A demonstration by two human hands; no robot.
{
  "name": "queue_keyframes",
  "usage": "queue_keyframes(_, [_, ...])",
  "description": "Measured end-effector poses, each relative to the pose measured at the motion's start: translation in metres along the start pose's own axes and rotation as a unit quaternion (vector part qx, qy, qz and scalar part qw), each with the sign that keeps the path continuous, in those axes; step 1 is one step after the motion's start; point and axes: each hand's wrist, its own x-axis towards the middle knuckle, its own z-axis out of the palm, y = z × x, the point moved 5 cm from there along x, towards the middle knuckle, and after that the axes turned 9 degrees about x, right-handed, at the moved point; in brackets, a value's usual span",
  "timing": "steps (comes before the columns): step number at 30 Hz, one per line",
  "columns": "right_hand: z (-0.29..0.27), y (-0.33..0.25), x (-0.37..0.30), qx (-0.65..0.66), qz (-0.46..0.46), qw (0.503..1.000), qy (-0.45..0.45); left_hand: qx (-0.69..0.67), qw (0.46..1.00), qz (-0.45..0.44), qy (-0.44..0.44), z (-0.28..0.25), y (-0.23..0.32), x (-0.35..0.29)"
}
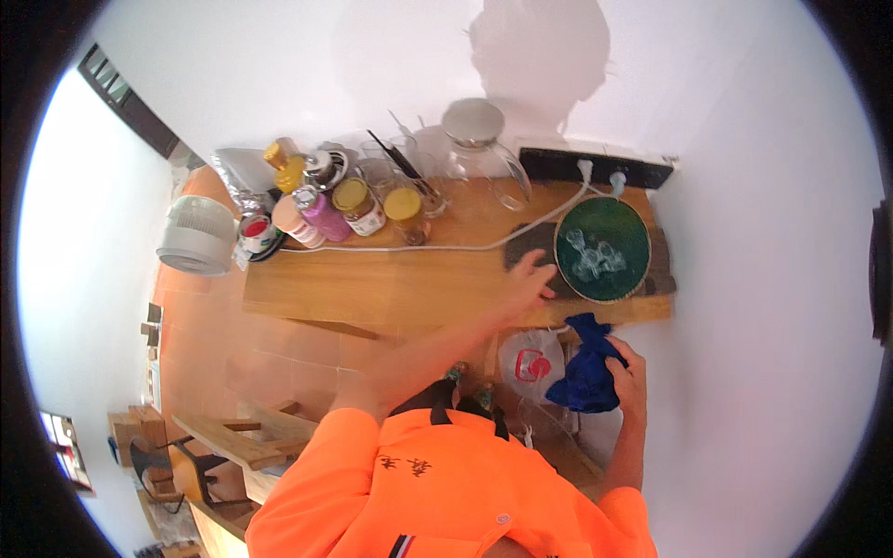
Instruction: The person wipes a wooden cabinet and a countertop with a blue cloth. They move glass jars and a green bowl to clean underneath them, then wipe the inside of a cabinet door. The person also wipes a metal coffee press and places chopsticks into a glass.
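Where it hangs, blue cloth (pixel 588 377) looks crumpled.

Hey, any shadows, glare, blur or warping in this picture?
Head view: a head-shaped shadow falls on the wall behind the table; head view: the far left looks washed out; head view: the left hand looks slightly blurred; head view: fisheye bending, with a black rim.
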Motion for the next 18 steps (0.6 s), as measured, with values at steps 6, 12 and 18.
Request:
queue_keyframes(6, [0.011, 0.001, -0.028, 0.034, -0.053, 0.995, 0.075, -0.011, 0.999, 0.011, 0.039, -0.057, -0.05, -0.061])
queue_keyframes(12, [0.054, -0.041, -0.031, -0.03, -0.153, 0.986, 0.057, 0.065, 0.998, 0.001, 0.022, -0.104, -0.078, -0.114])
queue_keyframes(18, [0.143, -0.071, -0.002, -0.231, -0.251, 0.94, 0.012, 0.163, 0.984, 0.043, 0.062, -0.157, -0.077, -0.171])
